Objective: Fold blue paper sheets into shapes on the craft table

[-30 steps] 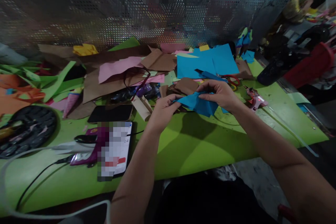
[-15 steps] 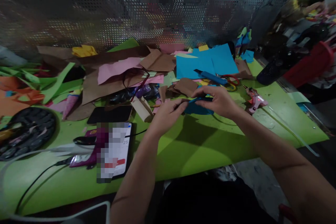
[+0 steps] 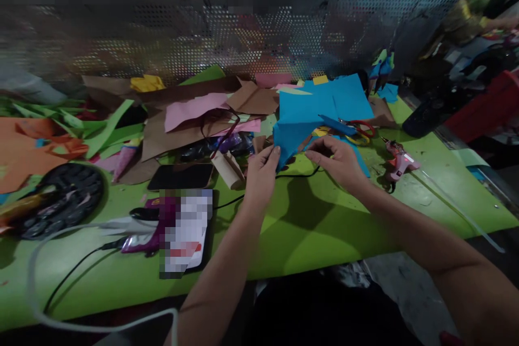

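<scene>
My left hand (image 3: 263, 165) pinches the lower left edge of a piece of blue paper (image 3: 288, 140), which stands up from the table. To its right, my right hand (image 3: 330, 155) is held with thumb and forefinger close together; whether anything is between the fingertips is too small to tell. Behind the hands lie larger blue sheets (image 3: 348, 98), with a blue-handled cutter (image 3: 338, 124) and scissors with red and yellow handles (image 3: 363, 132) on them. A cardboard tube (image 3: 227, 170) lies left of my left hand.
A pink glue gun (image 3: 400, 163) rests at the right. At the left are a phone with a lit screen (image 3: 188, 232), a dark phone (image 3: 180, 177) and a round black tray (image 3: 67, 200). Coloured paper scraps line the mesh panel (image 3: 243, 38). A person's arm (image 3: 500, 23) shows far right.
The blue piece between my hands now stands opened out in my left hand. My right hand has come away from it to the right. The view has shifted slightly left.
</scene>
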Demonstrator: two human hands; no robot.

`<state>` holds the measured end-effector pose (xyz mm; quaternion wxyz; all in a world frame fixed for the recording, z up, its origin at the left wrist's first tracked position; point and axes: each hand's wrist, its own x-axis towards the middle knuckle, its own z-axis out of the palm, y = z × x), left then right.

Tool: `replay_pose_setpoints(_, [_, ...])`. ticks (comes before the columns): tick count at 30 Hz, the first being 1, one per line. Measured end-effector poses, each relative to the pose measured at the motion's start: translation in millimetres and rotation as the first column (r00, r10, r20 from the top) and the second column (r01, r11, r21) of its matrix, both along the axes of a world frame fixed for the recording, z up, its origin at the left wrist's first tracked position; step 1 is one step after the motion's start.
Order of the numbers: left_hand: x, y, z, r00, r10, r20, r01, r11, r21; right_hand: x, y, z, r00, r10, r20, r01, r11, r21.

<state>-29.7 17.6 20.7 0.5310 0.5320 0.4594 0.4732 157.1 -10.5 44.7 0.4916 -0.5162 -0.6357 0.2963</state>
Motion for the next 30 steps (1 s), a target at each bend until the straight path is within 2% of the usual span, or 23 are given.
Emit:
replay_pose_setpoints(3, [5.1,-3.6,0.3,0.999,-0.045,0.005,0.045,0.999,0.000,-4.3,8.4,-10.0,0.967,0.005,-0.255,-0.034,0.993,-0.111])
replay_pose_setpoints(5, [8.6,-6.7,1.9,0.996,-0.064,-0.065,0.068,0.996,0.050,-7.7,10.3,-11.4,0.916,0.000,-0.402,-0.055,0.991,-0.125])
replay_pose_setpoints(8, [12.7,-11.9,5.2,0.976,-0.075,-0.206,0.106,0.984,0.143,-12.2,7.8,-8.9,0.855,-0.040,-0.517,-0.038,0.989,-0.140])
replay_pose_setpoints(11, [13.5,-15.1,9.1,0.954,-0.086,-0.286,0.141,0.974,0.177,-13.1,5.0,-6.1,0.838,-0.052,-0.543,-0.027,0.990,-0.137])
replay_pose_setpoints(14, [10.6,-14.1,12.5,0.957,-0.106,-0.270,0.157,0.973,0.171,-10.9,4.7,-4.6,0.843,-0.017,-0.537,-0.049,0.993,-0.109])
replay_pose_setpoints(17, [6.9,-11.4,13.1,0.960,-0.090,-0.265,0.145,0.970,0.196,-9.4,4.6,-3.3,0.863,0.006,-0.504,-0.088,0.986,-0.140])
replay_pose_setpoints(21, [5.3,-13.0,12.5,0.941,-0.044,-0.336,0.142,0.952,0.272,-13.2,2.5,-2.8,0.878,0.011,-0.478,-0.109,0.978,-0.176])
replay_pose_setpoints(26, [6.1,-19.6,14.4,0.876,0.044,-0.480,0.141,0.929,0.342,-21.9,-0.2,-5.0,0.843,-0.035,-0.537,-0.084,0.977,-0.195])
replay_pose_setpoints(30, [5.4,-20.5,15.4,0.836,0.124,-0.535,0.104,0.921,0.376,-23.2,-1.2,-4.6,0.832,-0.039,-0.553,-0.105,0.968,-0.227])
